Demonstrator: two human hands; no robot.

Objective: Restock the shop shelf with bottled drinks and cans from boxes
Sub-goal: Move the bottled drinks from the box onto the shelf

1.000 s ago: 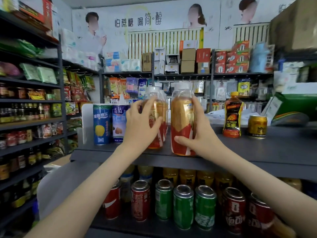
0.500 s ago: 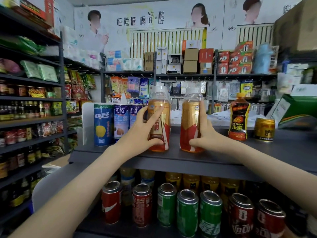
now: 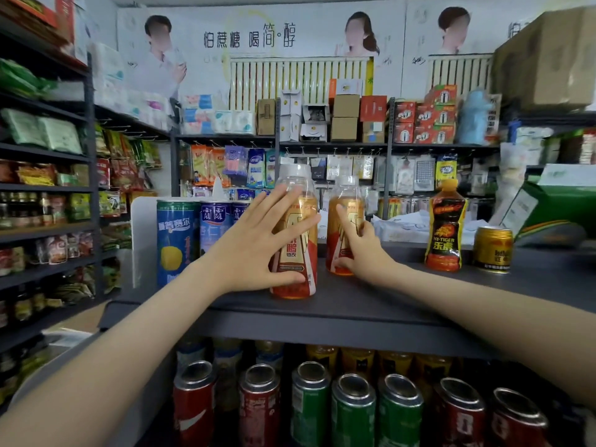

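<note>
left hand (image 3: 254,246) flat on near bottle (image 3: 298,254); right hand (image 3: 361,253) curls round far bottle (image 3: 350,195) at 1 o'clock; likely heavy, slick: grip mid-label.

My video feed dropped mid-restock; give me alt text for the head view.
A left hand lies flat against the nearer clear plastic bottle of amber drink on a dark grey shelf; the right hand touches an identical bottle farther back. Red and green metal cans stand on the shelf below.

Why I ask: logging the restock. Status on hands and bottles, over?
Left hand flat on front bottle. Right hand on rear bottle, grip unclear. Both upright on top shelf. Blue cans close left.
</note>
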